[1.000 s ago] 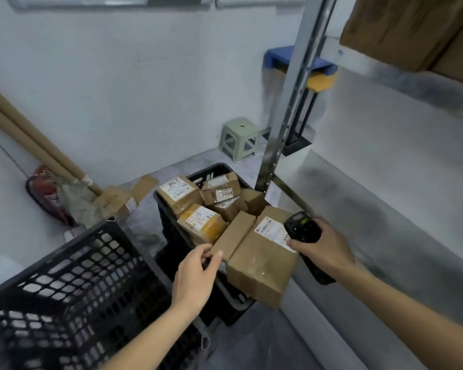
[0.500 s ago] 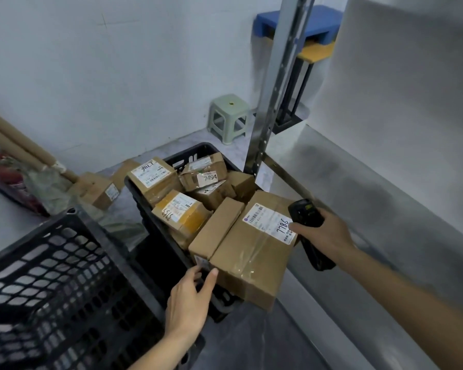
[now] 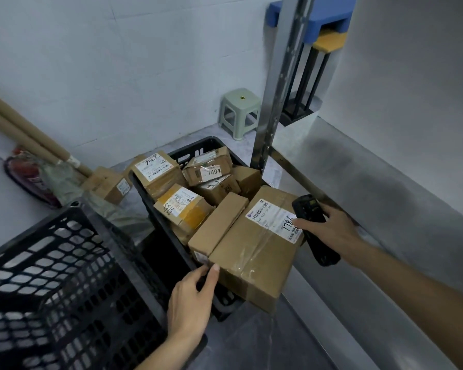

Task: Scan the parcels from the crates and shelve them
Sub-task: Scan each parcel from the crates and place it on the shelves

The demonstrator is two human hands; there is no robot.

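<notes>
A: Where are the parcels?

B: They fill a black crate (image 3: 155,198) on the floor. The biggest, a large box (image 3: 254,252), lies across the crate's near corner and hangs over its rim. A slim box (image 3: 217,222) touches its left side. Further into the crate sit a box marked 7494 (image 3: 209,166) and a yellow-taped box (image 3: 183,209).

A: And the hands?

B: The left hand (image 3: 190,300) reaches to the crate's near rim, thumb and forefinger touching the large box's lower left corner. Whether that grip has closed, I cannot tell. The right hand (image 3: 332,231) has its grip wrapped round a black scanner (image 3: 309,209), held over the large box's label (image 3: 274,218).

A: Anything else nearby?

B: Left of the crate stands a second crate (image 3: 51,289). Behind the crate stands a green stool (image 3: 239,112); on its right is a metal shelf (image 3: 358,182).
</notes>
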